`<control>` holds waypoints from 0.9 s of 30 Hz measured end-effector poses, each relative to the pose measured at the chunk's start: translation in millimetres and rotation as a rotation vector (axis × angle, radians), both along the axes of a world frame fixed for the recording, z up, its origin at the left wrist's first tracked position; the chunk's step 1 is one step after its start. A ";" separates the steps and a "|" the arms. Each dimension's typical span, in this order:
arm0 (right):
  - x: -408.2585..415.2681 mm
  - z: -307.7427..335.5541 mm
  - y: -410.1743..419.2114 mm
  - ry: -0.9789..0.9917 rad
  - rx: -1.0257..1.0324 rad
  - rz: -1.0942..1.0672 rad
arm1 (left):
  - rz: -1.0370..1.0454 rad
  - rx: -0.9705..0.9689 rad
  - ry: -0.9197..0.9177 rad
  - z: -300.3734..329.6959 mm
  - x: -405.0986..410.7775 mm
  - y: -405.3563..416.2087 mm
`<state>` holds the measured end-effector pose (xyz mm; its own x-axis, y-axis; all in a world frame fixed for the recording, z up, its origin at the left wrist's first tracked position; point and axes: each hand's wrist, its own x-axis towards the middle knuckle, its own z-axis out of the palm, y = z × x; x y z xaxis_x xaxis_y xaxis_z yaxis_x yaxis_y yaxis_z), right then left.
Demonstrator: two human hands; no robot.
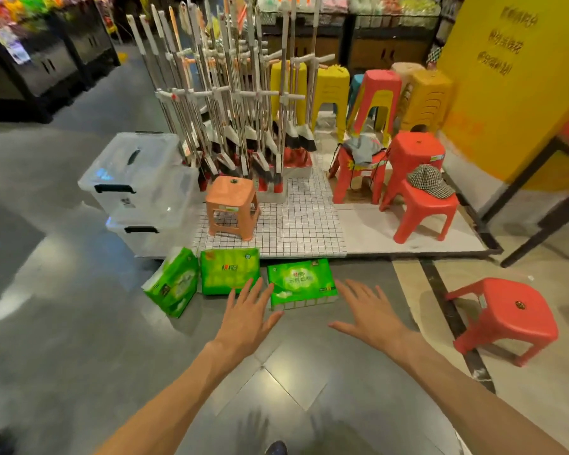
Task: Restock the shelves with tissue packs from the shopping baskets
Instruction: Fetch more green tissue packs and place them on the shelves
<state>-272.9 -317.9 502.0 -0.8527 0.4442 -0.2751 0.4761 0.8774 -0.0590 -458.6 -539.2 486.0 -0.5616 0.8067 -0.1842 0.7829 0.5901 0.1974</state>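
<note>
Here, three green plastic-wrapped tissue packs are being shown lying on the grey polished floor of a shop, lined up along the front edge of a low white display platform. The left tissue pack is being seen tilted on its side, the middle tissue pack is lying flat just beside it, and the right tissue pack is lying a little nearer the camera. Two bare arms are being stretched forward over the floor. The left hand is being held flat with fingers straight and spread, its fingertips overlapping the gap between the middle and right packs; whether a pack is being touched cannot be told. The right hand is likewise being held flat with fingers spread, just beside the right pack's right edge, and nothing is being gripped by either hand. On the platform, a small peach plastic stool is being displayed on a black-and-white checked sheet, behind which a rack of upright brooms is being kept. Two stacked clear plastic storage boxes are being seen to the left, and a lone red plastic stool is standing on the floor at the right.
</note>
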 end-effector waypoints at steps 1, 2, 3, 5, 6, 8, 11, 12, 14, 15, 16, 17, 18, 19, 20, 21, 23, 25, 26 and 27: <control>-13.9 -2.2 13.4 -0.018 -0.007 0.004 | 0.003 -0.002 -0.009 -2.1 -14.4 14.1; -27.6 -5.4 27.5 -0.037 -0.013 0.012 | 0.007 -0.008 -0.019 -5.1 -28.7 28.2; -40.7 -10.8 42.0 -0.048 -0.015 0.026 | 0.011 -0.013 -0.025 -9.3 -42.6 42.3; -66.9 -25.2 71.7 -0.063 -0.022 0.054 | 0.013 -0.017 -0.035 -21.5 -69.1 72.3; -80.1 -32.6 87.5 -0.075 -0.032 0.061 | 0.011 -0.020 -0.044 -27.5 -81.2 88.0; -107.7 -47.0 121.0 -0.099 -0.057 0.069 | 0.016 -0.035 -0.064 -39.2 -104.5 121.2; -149.5 -65.6 175.1 -0.127 -0.095 0.098 | 0.035 -0.075 -0.091 -58.7 -142.1 173.2; -162.6 -71.5 194.4 -0.137 -0.111 0.107 | 0.048 -0.095 -0.109 -64.4 -153.5 190.3; -187.6 -84.7 233.0 -0.156 -0.127 0.125 | 0.086 -0.116 -0.134 -74.7 -173.7 223.4; -199.7 -93.1 251.8 -0.178 -0.136 0.137 | 0.096 -0.133 -0.150 -80.4 -183.8 239.7; -209.6 -101.3 266.6 -0.196 -0.153 0.145 | 0.105 -0.148 -0.162 -85.6 -190.7 251.4; -222.2 -113.0 285.6 -0.207 -0.182 0.139 | 0.124 -0.161 -0.182 -94.1 -201.3 268.0; -232.8 -122.4 300.4 -0.212 -0.208 0.134 | 0.139 -0.170 -0.197 -102.2 -210.6 281.6; -242.2 -132.4 314.2 -0.224 -0.227 0.133 | 0.145 -0.187 -0.213 -111.2 -218.5 294.7; -252.5 -144.6 329.3 -0.248 -0.246 0.126 | 0.154 -0.206 -0.246 -123.9 -227.1 310.0; -261.9 -156.4 341.3 -0.270 -0.261 0.121 | 0.169 -0.225 -0.282 -136.3 -234.1 323.4; -279.2 -186.6 362.3 -0.289 -0.289 0.104 | 0.213 -0.251 -0.347 -162.8 -249.8 350.2; -293.6 -223.3 376.7 -0.289 -0.308 0.066 | 0.238 -0.290 -0.398 -196.9 -265.5 373.2; -301.5 -243.0 383.2 -0.288 -0.334 0.041 | 0.240 -0.294 -0.414 -218.4 -274.2 383.2; -307.0 -265.1 389.8 -0.296 -0.368 0.014 | 0.250 -0.286 -0.435 -240.5 -280.1 391.4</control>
